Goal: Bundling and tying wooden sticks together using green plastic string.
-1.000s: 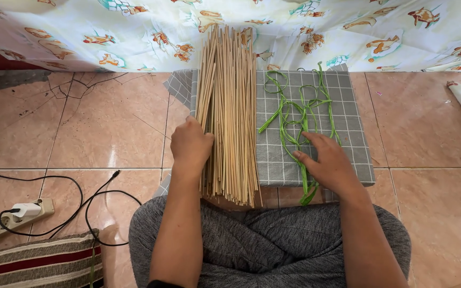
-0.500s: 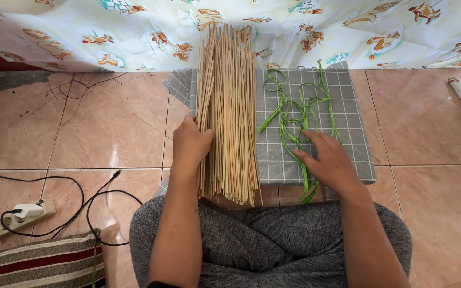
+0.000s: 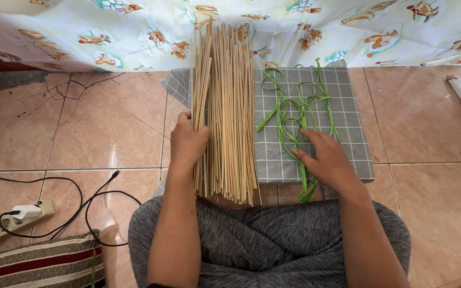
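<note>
Both hands work low over the person's lap. Left hand curls around the outer edge of the bundle of pale sticks, fingers closed on a few of them at its own side, so a thin group stands slightly apart from the rest. Right hand lies flat and open, palm down, on the green strips, gripping nothing.

Just beyond both hands, sticks and strips lie on a grey checked cloth; the stick ends nearest the body overhang its edge toward the knees. Pulling the pinched group sideways could likely drag neighbouring sticks and fan the bundle onto the tiled floor left of the left hand. The looped strips look prone to tangling if the right hand slides.

Farthest off hangs a patterned curtain, touching the stick tips.
</note>
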